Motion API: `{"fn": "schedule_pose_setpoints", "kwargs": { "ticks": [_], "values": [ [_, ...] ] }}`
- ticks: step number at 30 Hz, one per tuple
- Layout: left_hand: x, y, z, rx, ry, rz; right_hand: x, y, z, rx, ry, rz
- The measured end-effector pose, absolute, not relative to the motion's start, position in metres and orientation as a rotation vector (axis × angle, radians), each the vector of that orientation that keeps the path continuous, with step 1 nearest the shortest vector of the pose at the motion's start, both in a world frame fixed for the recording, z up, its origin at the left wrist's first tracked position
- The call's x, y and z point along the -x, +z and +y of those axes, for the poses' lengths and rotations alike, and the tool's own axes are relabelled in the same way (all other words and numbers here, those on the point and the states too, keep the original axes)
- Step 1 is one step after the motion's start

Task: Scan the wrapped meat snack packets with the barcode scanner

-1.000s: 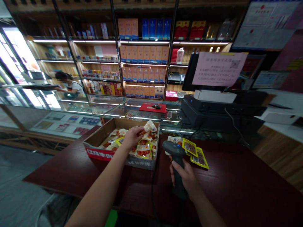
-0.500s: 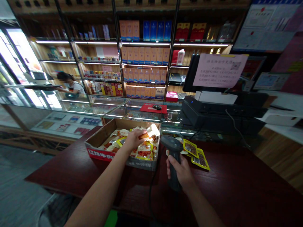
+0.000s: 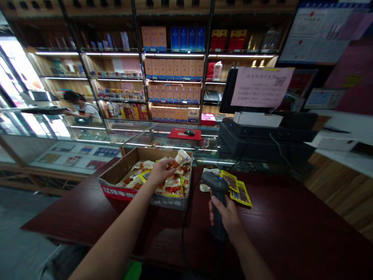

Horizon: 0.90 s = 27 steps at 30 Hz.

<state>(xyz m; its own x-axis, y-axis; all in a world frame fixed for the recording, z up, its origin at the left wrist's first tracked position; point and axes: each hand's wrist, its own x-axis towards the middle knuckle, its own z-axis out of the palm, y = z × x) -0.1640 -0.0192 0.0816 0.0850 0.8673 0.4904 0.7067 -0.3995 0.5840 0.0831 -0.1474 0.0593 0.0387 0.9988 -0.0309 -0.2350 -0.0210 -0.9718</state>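
My left hand [image 3: 160, 171] reaches into a cardboard box [image 3: 116, 191] and is closed on a cream-and-orange snack packet [image 3: 182, 157], tilted up near the box's right wall. Several other cream, yellow and orange snack packets [image 3: 174, 187] lie loosely piled around it. In my right hand [image 3: 225, 214], a dark handheld barcode scanner [image 3: 218, 198] is gripped by its handle, with its head towards the box. Behind the scanner, yellow-edged packets [image 3: 241, 194] lie overlapping on the table, some of them partly hidden.
A cable [image 3: 184, 233] runs over the dark red table [image 3: 276, 229]. Beyond it is a glass counter [image 3: 140, 134] with a mouse [image 3: 189, 132] on a red mat. A monitor [image 3: 229, 91] with a paper sheet stands at right. Another person [image 3: 84, 109] is behind the counter at far left.
The bright scanner light on the held packet has gone out. The scanner has shifted slightly right relative to the box, its head now angled a little differently. My left hand still holds the packet.
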Motion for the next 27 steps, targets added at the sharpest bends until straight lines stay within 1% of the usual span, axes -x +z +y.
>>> {"fn": "schedule_pose_setpoints", "kwargs": {
  "ticks": [4, 7, 12, 17, 22, 27],
  "values": [
    [0.126, 0.099, -0.029, -2.109, 1.192, 1.513, -0.112, 0.054, -0.153, 1.076, 1.260, -0.906],
    [0.078, 0.102, -0.034, -2.081, 1.081, 1.423, -0.133, 0.052, -0.158, 1.076, 1.217, -0.864],
    [-0.012, 0.082, -0.032, -2.046, 0.883, 1.478, -0.165, 0.052, -0.168, 1.131, 1.127, -0.829],
    [-0.080, 0.061, -0.024, -2.035, 0.853, 1.559, -0.198, 0.055, -0.181, 1.146, 1.043, -0.770],
    [-0.118, 0.054, -0.020, -2.042, 0.827, 1.611, -0.227, 0.062, -0.195, 1.135, 0.986, -0.657],
    [-0.133, 0.047, -0.020, -2.102, 0.784, 1.632, -0.242, 0.064, -0.204, 1.162, 0.945, -0.617]
  ]
}}
